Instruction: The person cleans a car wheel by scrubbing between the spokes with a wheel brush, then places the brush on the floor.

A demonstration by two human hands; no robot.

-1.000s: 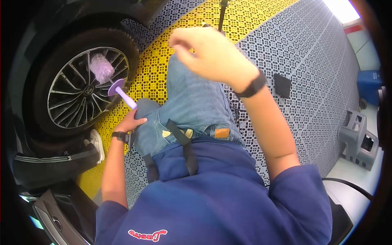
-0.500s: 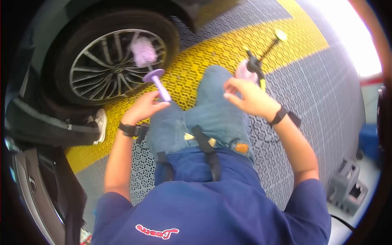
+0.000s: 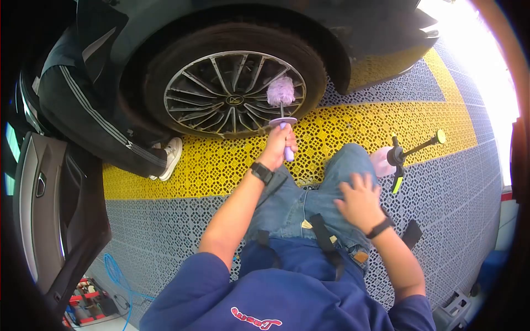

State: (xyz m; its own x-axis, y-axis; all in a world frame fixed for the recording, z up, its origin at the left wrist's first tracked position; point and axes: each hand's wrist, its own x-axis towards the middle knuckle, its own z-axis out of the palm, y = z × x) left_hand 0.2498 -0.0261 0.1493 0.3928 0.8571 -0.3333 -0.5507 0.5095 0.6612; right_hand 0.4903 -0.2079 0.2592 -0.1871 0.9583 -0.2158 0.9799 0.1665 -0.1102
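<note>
Navy shirt (image 3: 309, 300) and blue jeans (image 3: 287, 212) fill the bottom of the view, 5 to 7 o'clock (all clock spots from mid-view). Right hand (image 3: 360, 203) is at 4, a bit blurry, over the right thigh: that grip is empty, fingers apart. Can't tell if it's touching the denim. Left hand (image 3: 279, 144) is just off centre toward 1, grip clamped round the handle (image 3: 289, 154) of a fluffy purple brush (image 3: 282, 92). Brush points up to 12, its head in front of the wheel (image 3: 234, 100) spokes, but no clue whether they touch. Pink-bottomed sprayer (image 3: 395, 156) sits at 3 on the yellow and grey floor tiles (image 3: 221, 171), just beside the right knee. Somebody else's black-trousered leg (image 3: 105, 124) is at 9 to 10, near the tyre.
</note>
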